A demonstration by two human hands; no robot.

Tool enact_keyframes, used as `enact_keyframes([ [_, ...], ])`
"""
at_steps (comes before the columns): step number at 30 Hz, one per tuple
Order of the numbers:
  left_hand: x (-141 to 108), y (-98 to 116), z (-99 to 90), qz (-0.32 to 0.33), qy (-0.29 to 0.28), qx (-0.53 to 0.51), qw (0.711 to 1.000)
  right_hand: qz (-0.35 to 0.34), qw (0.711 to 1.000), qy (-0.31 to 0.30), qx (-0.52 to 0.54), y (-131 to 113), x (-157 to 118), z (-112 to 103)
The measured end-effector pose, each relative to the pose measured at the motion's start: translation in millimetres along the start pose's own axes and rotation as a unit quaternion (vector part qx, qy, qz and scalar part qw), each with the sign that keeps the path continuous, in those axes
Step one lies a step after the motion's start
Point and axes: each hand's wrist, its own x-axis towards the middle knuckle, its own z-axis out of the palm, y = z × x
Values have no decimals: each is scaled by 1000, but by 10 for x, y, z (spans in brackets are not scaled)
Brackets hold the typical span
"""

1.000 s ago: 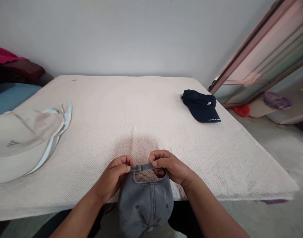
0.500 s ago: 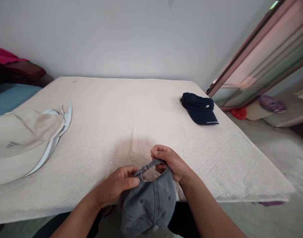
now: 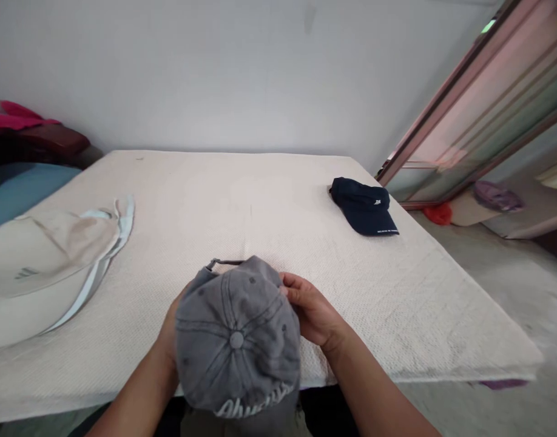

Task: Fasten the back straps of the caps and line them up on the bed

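A grey baseball cap (image 3: 242, 321) with white lettering above its brim is held over the front edge of the table. Its crown faces up, its brim points toward me and its strap lies at the far side. My right hand (image 3: 312, 306) pinches the cap's right rim between thumb and fingers. At the cap's left side is my left hand (image 3: 172, 328), its fingers mostly hidden behind the crown as it grips the rim. A navy cap (image 3: 364, 206) rests at the table's right. Beige caps (image 3: 46, 261), seemingly stacked, lie at the left, with a pale blue edge showing.
A cream textured cloth covers the table (image 3: 205, 194), which meets a grey wall (image 3: 215, 73). A blue surface (image 3: 33, 185) and a pink cloth (image 3: 23, 115) are at the far left. Sliding door panels (image 3: 469, 115) and a red item (image 3: 437, 213) stand at the right.
The grey cap has come up and tipped so its crown and lettering now show. My hands have shifted from its strap to its two sides. The other caps stay put.
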Motion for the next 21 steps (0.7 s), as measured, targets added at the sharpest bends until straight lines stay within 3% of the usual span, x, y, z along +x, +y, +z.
enact_keyframes([
  [5,-177,-300,-63,-88,-168,28,982,-96,990,92,45,-96,65,-24],
  [7,-207,-342,-83,-115,-171,54,977,-93,989,106,35,-100,79,-19],
  [11,-154,-198,-95,-138,-12,24,990,-65,992,103,8,-91,72,-18],
  [14,-51,40,-122,-21,113,-48,992,-33,995,90,-30,-70,20,-22],
  [17,51,256,-170,117,156,-101,976,28,996,43,-69,-22,-45,-17],
  [21,143,391,-194,189,160,-120,961,70,995,-64,-33,14,-80,-43],
])
